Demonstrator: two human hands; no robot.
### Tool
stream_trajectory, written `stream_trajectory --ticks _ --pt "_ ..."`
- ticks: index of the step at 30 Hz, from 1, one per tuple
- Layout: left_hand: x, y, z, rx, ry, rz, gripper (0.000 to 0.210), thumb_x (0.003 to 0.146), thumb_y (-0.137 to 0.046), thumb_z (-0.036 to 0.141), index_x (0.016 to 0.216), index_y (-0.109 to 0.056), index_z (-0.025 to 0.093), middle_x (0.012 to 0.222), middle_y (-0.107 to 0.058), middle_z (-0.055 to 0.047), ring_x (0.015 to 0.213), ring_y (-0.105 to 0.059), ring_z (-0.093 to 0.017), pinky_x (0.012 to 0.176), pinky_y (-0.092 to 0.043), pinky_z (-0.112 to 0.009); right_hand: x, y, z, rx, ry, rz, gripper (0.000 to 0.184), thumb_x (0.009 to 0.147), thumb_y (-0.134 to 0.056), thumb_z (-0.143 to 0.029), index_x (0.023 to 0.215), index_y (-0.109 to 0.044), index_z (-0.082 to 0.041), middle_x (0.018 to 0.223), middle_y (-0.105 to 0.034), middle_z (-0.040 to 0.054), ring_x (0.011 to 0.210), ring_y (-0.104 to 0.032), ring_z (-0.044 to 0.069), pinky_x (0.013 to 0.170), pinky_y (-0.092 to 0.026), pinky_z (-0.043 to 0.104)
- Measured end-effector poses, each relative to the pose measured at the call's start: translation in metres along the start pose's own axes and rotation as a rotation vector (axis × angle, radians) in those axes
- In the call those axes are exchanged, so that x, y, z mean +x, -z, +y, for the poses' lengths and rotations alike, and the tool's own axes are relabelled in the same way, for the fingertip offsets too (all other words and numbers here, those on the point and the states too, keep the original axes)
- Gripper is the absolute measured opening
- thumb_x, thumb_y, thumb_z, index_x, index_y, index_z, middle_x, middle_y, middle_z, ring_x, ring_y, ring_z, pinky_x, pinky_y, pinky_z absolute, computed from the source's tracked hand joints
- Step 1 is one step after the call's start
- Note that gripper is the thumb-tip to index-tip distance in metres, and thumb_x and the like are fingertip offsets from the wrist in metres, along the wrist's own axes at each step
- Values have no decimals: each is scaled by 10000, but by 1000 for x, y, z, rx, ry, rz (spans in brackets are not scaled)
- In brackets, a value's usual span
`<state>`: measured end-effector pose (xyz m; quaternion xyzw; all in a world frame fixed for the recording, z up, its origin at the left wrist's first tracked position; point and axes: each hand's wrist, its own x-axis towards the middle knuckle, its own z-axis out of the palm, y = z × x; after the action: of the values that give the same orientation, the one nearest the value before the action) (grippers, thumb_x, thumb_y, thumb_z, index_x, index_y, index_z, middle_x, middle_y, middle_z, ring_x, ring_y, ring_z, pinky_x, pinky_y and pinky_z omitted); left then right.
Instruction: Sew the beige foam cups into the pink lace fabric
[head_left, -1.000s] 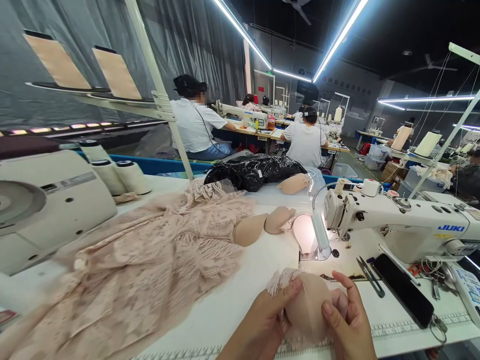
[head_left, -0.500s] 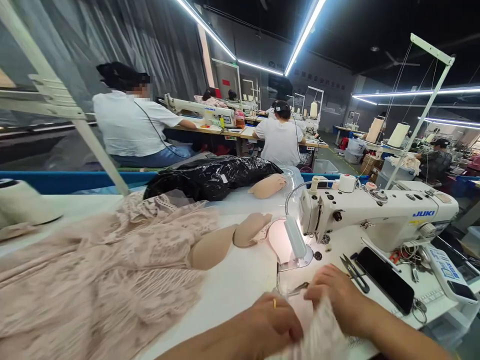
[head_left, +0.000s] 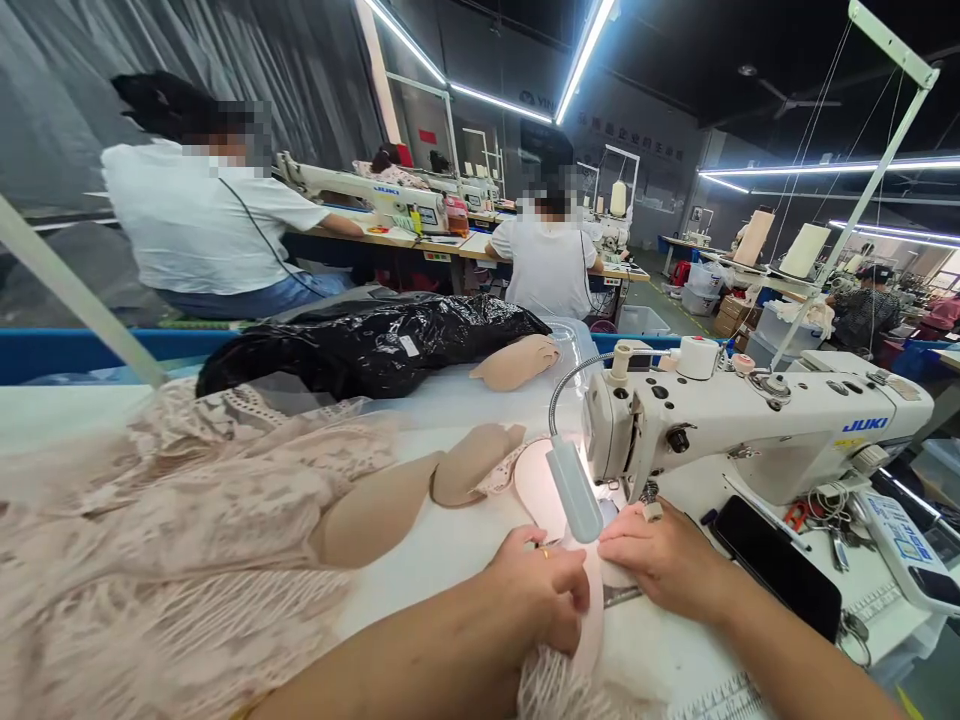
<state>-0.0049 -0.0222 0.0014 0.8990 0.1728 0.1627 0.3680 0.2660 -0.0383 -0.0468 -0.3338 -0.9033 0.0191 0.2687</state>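
Observation:
My left hand (head_left: 536, 590), with a ring on one finger, is closed on a pale pink fabric piece (head_left: 592, 625). Lace with a stringy fringe (head_left: 555, 685) hangs below that hand. My right hand (head_left: 660, 555) grips the same piece close to the needle area of a white sewing machine (head_left: 757, 410), its fingers pointing left. A small grey lamp (head_left: 576, 490) on a bendable neck covers part of the fabric and the stitching spot. Just beyond my hands lies a pale cup pad (head_left: 531, 480), partly behind the lamp.
Beige cup pads (head_left: 379, 510) and pink lace garments (head_left: 187, 500) spread over the left of the table. A black plastic bag (head_left: 375, 345) lies behind them. Right of my hand are a phone (head_left: 780, 565) and keys (head_left: 855, 625). Co-workers (head_left: 202, 220) sit at machines ahead.
Both hands have moved forward to the machine's needle area with the fabric. My right hand now covers the thread snips that lay beside the phone. The camera view has shifted slightly.

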Motion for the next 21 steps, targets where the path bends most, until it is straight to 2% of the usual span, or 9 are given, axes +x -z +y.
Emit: stream_trajectory --ticks 6,10,13,16,21 --pt "3 2 -2 -46 -7 81 126 683 -675 136 659 -723 250 951 -764 43 840 -632 -195 1095 -384 -397 2 -9 8 22 -51 3 327 1014 -578 -58 1150 -767 -288 1128 -820 28 932 -681 204 900 -530 344" --pt "5 5 2 -39 24 47 124 697 -668 144 630 -701 242 931 -763 22 855 -662 -214 1081 -411 -404 2 -9 7 39 -57 -6 336 1025 -546 -57 1150 -764 -281 1113 -817 33 887 -662 204 875 -530 343" --pt "4 7 3 -26 50 9 146 706 -641 127 654 -713 243 998 -775 6 883 -670 -222 1067 -420 -415 2 -6 6 38 -69 -16 330 1042 -534 -70 1134 -766 -286 1091 -812 30 896 -654 207 858 -526 337" --pt "3 5 -1 -68 46 32 142 690 -650 121 682 -720 245 1032 -797 -3 880 -649 -221 1051 -431 -420 2 -2 4 26 -79 -20 330 1034 -547 -60 1121 -765 -293 1085 -808 24 894 -651 206 850 -522 329" --pt "0 3 -6 -90 32 75 125 695 -655 129 657 -699 240 968 -795 10 918 -629 -233 1073 -405 -428 3 1 0 3 -73 -28 362 991 -555 -9 1107 -753 -289 1081 -809 16 866 -659 196 862 -521 321"
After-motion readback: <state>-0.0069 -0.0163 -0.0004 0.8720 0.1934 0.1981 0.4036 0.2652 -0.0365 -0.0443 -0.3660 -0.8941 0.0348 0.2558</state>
